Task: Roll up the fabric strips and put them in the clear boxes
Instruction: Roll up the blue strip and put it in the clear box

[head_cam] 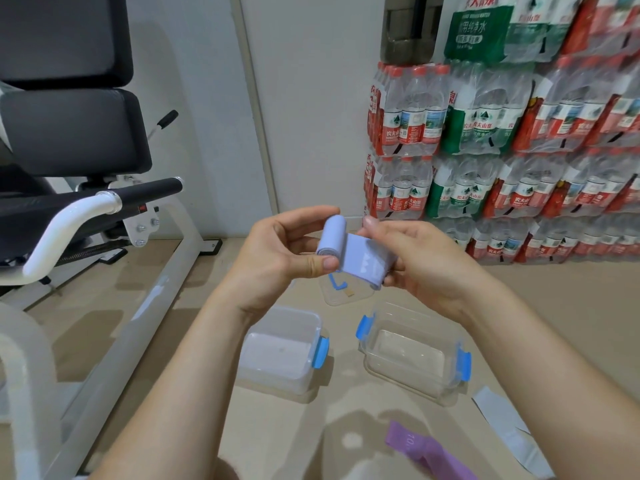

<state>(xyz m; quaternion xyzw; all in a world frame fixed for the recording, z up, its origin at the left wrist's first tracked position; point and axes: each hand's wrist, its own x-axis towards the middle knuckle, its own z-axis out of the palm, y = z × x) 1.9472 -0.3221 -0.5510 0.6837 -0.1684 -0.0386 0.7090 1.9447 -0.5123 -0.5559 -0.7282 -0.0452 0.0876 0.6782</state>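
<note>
A light blue fabric strip is partly rolled in the air between both hands. My left hand pinches the rolled end between thumb and fingers. My right hand holds the loose flat tail. Below on the floor stand two clear boxes with blue clips: the left box and the right box. A purple strip and a grey strip lie flat on the floor at the lower right.
A clear lid with a blue clip lies on the floor behind the boxes. A white and black exercise machine fills the left side. Shrink-wrapped packs of water bottles are stacked against the wall at right.
</note>
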